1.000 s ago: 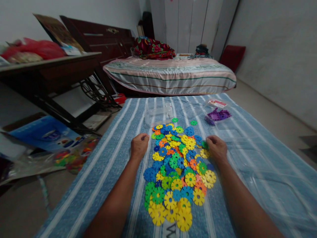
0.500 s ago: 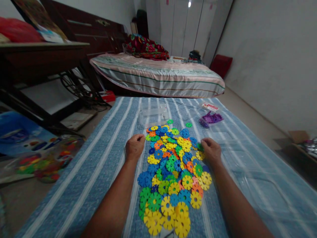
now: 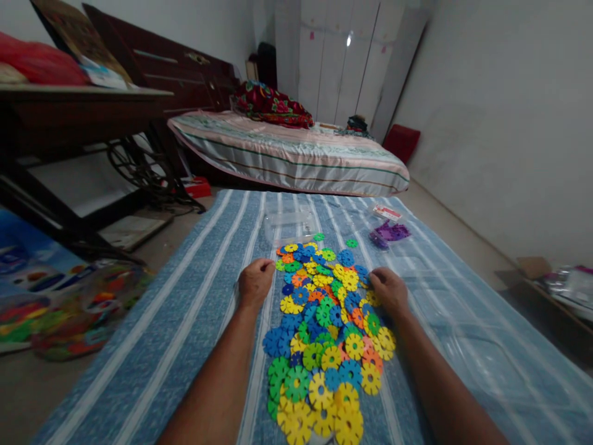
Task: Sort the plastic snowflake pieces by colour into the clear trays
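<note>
a loose pile of slotted plastic discs [image 3: 324, 306] is spread on the striped blue cloth [image 3: 194, 349], between the left hand [image 3: 256, 282] and the right hand [image 3: 390, 289]. the left fingers are curled, thumb and forefinger close together, beside the pile; the right fingers are bent down at its other edge, and whether a disc is pinched by either cannot be told. because the discs are overlapped, neighbours could be dragged along or scattered if brushed by a wrist. 2 green discs [image 3: 352, 243] lying apart could be overlooked, and the clear plastic box [image 3: 290, 226], hardly visible, could be knocked
</note>
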